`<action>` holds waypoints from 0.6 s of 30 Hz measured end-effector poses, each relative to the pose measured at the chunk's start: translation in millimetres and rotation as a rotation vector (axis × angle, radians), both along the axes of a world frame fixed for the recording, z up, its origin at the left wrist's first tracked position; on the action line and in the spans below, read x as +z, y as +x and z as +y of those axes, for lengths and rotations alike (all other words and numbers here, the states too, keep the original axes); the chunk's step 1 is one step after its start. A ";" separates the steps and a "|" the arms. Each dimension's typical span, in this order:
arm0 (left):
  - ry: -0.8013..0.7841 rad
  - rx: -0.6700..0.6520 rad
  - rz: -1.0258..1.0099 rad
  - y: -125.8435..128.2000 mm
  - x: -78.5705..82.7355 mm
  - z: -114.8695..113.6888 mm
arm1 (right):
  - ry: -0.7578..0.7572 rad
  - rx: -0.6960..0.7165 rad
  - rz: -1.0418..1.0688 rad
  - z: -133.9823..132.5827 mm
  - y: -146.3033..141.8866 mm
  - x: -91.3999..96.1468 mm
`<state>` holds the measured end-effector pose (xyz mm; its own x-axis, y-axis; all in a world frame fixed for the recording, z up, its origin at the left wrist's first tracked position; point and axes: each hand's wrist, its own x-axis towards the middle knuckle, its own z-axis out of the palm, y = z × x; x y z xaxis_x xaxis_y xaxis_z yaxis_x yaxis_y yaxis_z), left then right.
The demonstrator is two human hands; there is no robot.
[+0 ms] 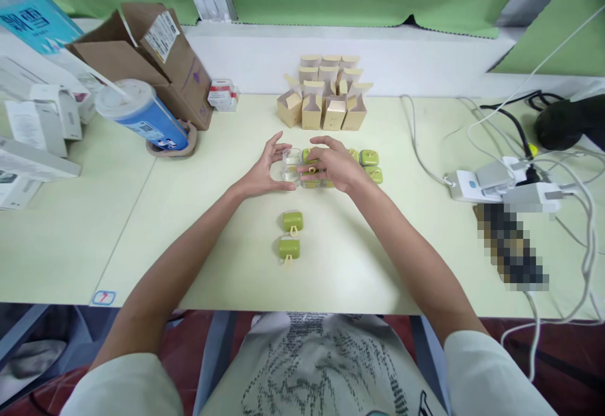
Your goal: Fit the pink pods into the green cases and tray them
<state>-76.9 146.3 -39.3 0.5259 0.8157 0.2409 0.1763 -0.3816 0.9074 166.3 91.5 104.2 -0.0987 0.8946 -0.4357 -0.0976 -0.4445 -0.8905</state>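
Note:
Two rows of small clear containers stand close together at the table's middle. Several hold green lidded cases (369,157) with pale loops, while a clear container (292,156) at the left end shows no green. My left hand (265,170) curves round that left end, thumb and fingers spread, nothing held between them. Over the cases reaches my right hand (336,162), its fingers apart and stretched toward the left, hiding part of the rows. Whether its fingertips touch the containers I cannot tell. Nearer me lie two loose green cases, one (293,220) behind the other (289,249), each with a pale loop.
Small open cardboard boxes (333,113) stand grouped by the wall. At the left are a blue cup (161,126) in a holder, a large brown carton (174,69) and white boxes (40,120). A power strip (467,187) with cables lies right.

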 end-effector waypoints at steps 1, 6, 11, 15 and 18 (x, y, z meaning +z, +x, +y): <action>0.001 0.001 0.001 0.1 0.1 -0.1 | 0.000 -0.001 -0.008 -0.8 -1.1 -0.2; 0.017 0.004 0.016 1.2 1.5 -1.8 | 0.036 -0.008 -0.010 -3.1 2.0 4.4; 0.012 0.016 0.044 2.7 4.6 -4.6 | 0.053 -0.021 0.020 -3.2 4.1 3.4; 0.012 0.019 0.050 3.3 7.2 -5.9 | 0.068 -0.036 0.005 -3.9 0.7 -1.6; 0.011 0.018 0.065 4.1 9.8 -6.9 | 0.067 -0.046 -0.013 -3.5 1.5 -3.3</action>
